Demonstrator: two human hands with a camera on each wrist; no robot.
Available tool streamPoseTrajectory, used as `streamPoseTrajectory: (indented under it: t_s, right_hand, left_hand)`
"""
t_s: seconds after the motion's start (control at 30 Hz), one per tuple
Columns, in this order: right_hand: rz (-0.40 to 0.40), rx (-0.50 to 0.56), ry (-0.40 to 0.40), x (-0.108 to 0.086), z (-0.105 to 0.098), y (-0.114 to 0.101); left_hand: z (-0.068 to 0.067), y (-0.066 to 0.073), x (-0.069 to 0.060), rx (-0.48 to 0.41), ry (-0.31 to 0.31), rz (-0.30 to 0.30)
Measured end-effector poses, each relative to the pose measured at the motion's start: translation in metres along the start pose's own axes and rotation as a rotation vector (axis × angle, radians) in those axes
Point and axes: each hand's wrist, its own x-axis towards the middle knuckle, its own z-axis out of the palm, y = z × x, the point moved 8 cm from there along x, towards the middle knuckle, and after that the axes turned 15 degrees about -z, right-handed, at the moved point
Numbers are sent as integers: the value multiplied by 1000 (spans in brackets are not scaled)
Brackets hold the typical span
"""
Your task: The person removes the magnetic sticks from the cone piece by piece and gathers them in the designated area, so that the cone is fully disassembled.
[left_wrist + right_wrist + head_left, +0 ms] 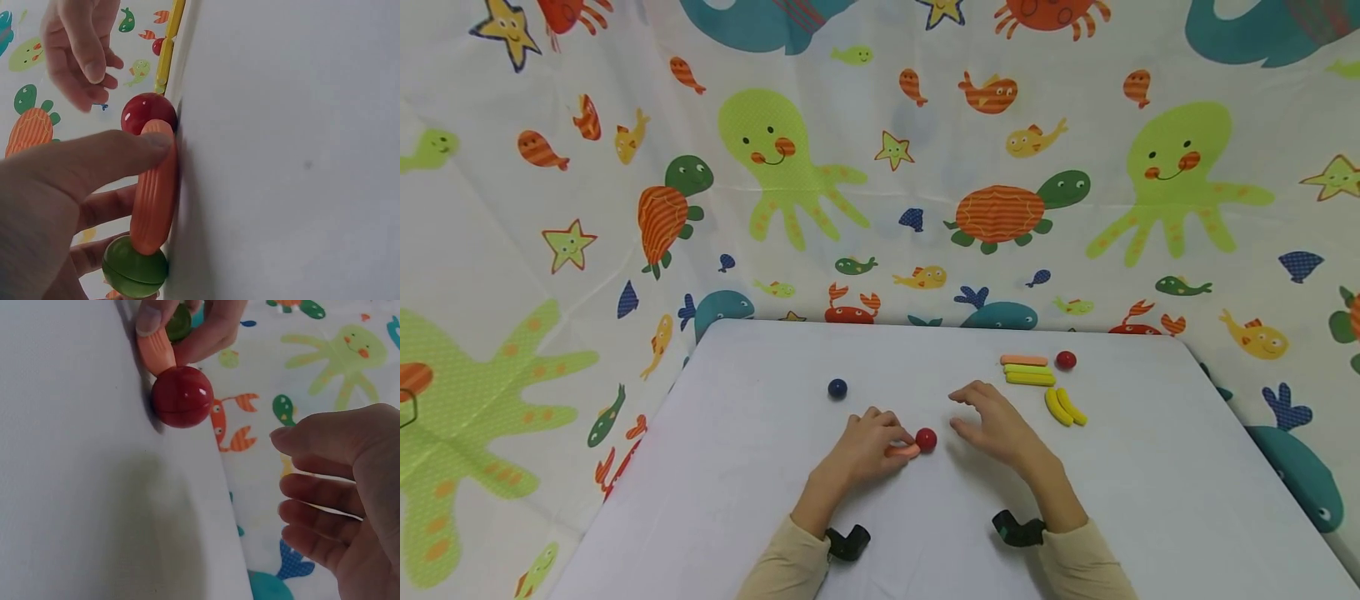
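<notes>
My left hand [867, 446] pinches an orange ridged rod [155, 194] just above the white tabletop or on it; which, I cannot tell. A glossy red ball [927, 440] touches the rod's right end. At the other end sits a green ball [134, 267], beside the curled fingers; in the head view the hand hides it. My right hand [1000, 423] hovers to the right of the red ball, fingers loosely bent and nothing in them. In the right wrist view the thumb [325, 434] stands apart from the fingers.
On the white table [730, 467], a dark blue ball [837, 389] lies behind the left hand. Back right are an orange rod [1024, 361], yellow-green rods [1028, 373], curved yellow rods [1060, 407] and another red ball [1066, 360]. A sea-animal cloth [880, 192] hangs behind.
</notes>
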Motion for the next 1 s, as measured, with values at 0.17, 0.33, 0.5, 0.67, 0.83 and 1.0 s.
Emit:
streamPoseTrajectory:
  t_s: [0.17, 0.33, 0.5, 0.67, 0.83, 1.0]
  right_hand:
    - [-47, 25, -63, 2, 10, -11]
    - [-80, 32, -124, 3, 19, -20]
    - [-109, 26, -163, 3, 28, -27]
    - [-148, 10, -198, 3, 39, -30]
    - [-177, 4, -223, 5, 48, -30]
    - [-190, 8, -231, 4, 50, -29]
  left_hand:
    - [2, 7, -1, 23, 32, 22]
    - [4, 13, -1, 39, 58, 40]
    - [6, 18, -2, 49, 59, 67]
    - [5, 24, -5, 34, 95, 112]
    - [4, 28, -7, 17, 106, 137]
    - [4, 28, -6, 16, 103, 124]
